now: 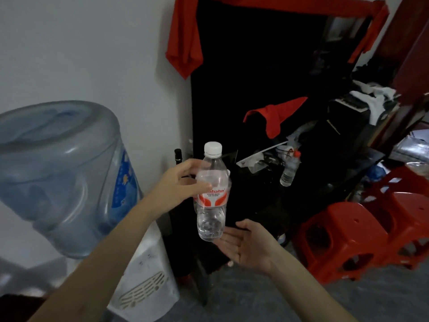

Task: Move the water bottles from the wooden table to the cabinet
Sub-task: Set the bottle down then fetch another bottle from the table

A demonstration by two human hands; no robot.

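While looking down past the fingers (189,164), saw a tall dark cabinet (255,77) rising directly behind them, its inside too dim to read. Noted a large blue-tinted water jug (58,170) well to the left of the fingers, seated upside down on a white dispenser (148,275). Found red plastic stools (343,240) stacked low to the right of the fingers, on the grey floor. Made out a red cloth (185,43) draped over the cabinet's top edge, high above the fingers, and a smaller red rag (274,117) lying up and to the right of them among dark clutter.

Saw the left hand (176,184) reaching in from the lower left, closed around the upper body of a clear water bottle (212,212), thumb at the front just above the red-and-white label, the other fingers curled round the far side. Saw the right hand (248,242) spread palm up, gripping nothing, its fingertips right at the bottle's base; could not tell whether truly touching it. Found the bottle upright in mid-air in front of the cabinet, about half full, topped with a white cap (212,147) above the left fingers. Spotted a second small bottle (290,169), red-capped, standing beyond and to the right of the fingers amid the clutter.
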